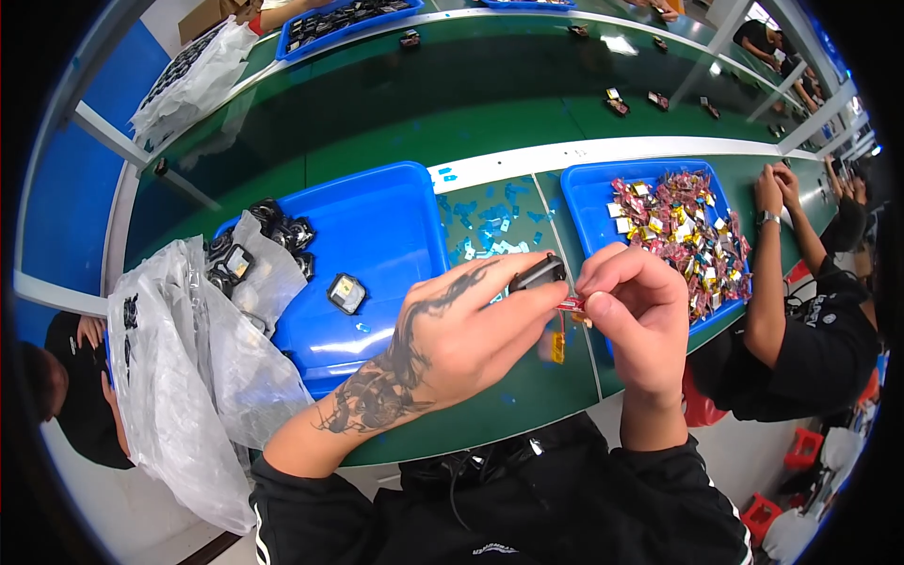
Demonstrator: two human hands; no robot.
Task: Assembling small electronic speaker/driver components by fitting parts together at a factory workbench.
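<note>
My left hand (471, 325) is closed around a small black plastic case (537, 273) above the green work table. Close beside it, my right hand (636, 306) pinches a small red circuit board (572, 304) between thumb and fingers. A yellow piece (558, 347), slightly blurred, hangs below the board. Left of my hands is a blue tray (334, 226), with a black case with a clear front (347, 294) lying in it. More black cases (273, 231) crowd its left end. To the right, another blue tray (589, 184) holds a heap of red boards with yellow and white pieces (673, 231).
Blue film scraps (494, 224) litter the table between the trays. A crumpled plastic bag (169, 377) drapes over the left tray's side. Beyond a white rail (508, 168), a green conveyor belt (424, 104) carries scattered parts. Co-workers sit at the right (800, 330) and left (89, 377).
</note>
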